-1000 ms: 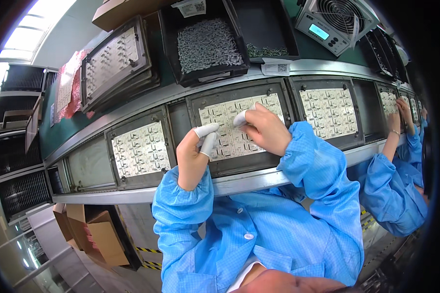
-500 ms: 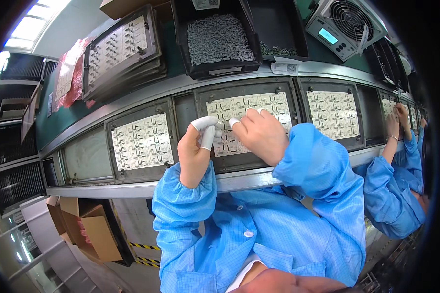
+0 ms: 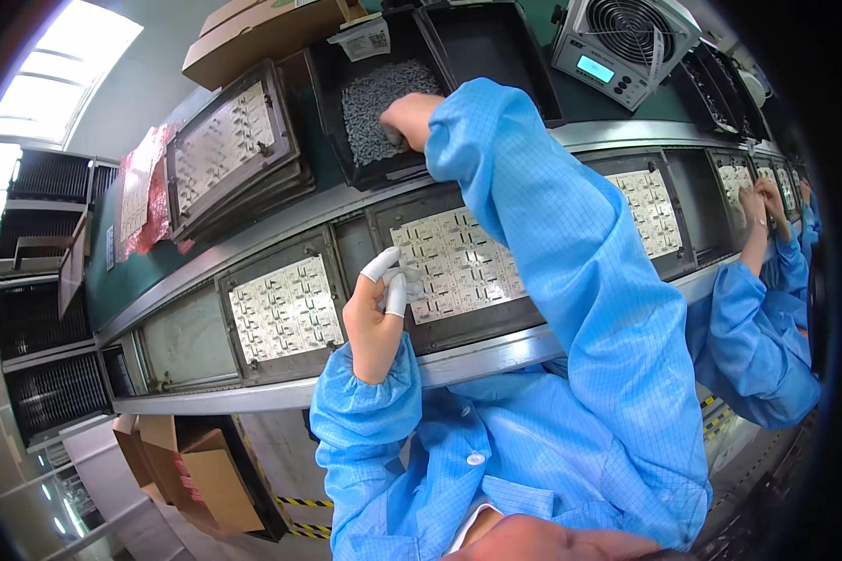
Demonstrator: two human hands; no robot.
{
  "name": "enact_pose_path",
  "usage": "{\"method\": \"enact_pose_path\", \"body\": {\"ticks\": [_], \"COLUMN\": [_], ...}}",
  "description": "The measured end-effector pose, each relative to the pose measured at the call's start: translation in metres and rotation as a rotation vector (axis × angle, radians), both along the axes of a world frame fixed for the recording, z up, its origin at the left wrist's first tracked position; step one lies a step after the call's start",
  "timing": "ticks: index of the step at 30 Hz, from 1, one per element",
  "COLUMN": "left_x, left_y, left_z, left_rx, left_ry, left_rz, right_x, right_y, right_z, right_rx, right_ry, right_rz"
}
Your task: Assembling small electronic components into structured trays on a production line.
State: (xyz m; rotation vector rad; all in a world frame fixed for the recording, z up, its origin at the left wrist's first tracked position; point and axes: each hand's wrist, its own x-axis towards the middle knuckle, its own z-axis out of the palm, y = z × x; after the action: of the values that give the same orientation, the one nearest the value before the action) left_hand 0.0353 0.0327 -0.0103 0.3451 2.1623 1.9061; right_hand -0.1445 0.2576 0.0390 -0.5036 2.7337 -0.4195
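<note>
The right hand (image 3: 410, 117) is reaching up and away from the body into a black bin (image 3: 332, 89) that is sitting on the green table (image 3: 131, 252) behind the conveyor. The bin is holding a heap of small grey parts (image 3: 374, 93), pale and grainy, each too small to make out singly. The fingers of this hand are curling down into the heap at its right side; whether they are pinching a part cannot be told, since the fingertips are sinking among the pieces.

The left hand (image 3: 376, 313) is hovering low, over the near left corner of a circuit panel (image 3: 458, 262). White finger covers are sitting on its thumb and forefinger, which are standing slightly apart and gripping nothing that can be seen.

The panel is a pale rectangular sheet divided into rows of small repeated boards with dark marks. It is lying flat in a dark tray (image 3: 533, 318) on the conveyor, its long axis running along the belt, from lower left to upper right in the view. A second panel of the same kind (image 3: 285, 307) is lying in the next tray to the left, and a third panel (image 3: 650, 210) to the right, partly behind the blue sleeve (image 3: 571, 262).

Farther right, another person's hands (image 3: 753, 201) are working over a further panel. A grey fan unit (image 3: 622, 47) is standing beyond the bins.
</note>
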Motion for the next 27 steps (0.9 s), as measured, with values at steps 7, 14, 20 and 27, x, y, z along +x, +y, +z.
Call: {"method": "enact_pose_path", "body": {"ticks": [7,14,20,27], "left_x": [0.001,-0.001,0.003,0.002], "left_y": [0.002,0.018,0.035,0.039], "left_z": [-0.001,0.000,-0.012,-0.014], "left_rx": [-0.098,-0.309,-0.571,-0.572], "left_ry": [0.029,0.426,0.671,0.685], "left_rz": [-0.028,-0.214,-0.190,-0.168], "right_x": [0.029,0.058,0.150,0.211], "right_y": [-0.012,-0.001,0.020,0.036], "right_z": [-0.014,-0.015,-0.028,-0.052], "right_rx": [0.093,-0.100,-0.435,-0.667], "right_ry": [0.290,0.779,0.563,0.493], "right_rz": [-0.115,-0.027,-0.017,-0.216]}}
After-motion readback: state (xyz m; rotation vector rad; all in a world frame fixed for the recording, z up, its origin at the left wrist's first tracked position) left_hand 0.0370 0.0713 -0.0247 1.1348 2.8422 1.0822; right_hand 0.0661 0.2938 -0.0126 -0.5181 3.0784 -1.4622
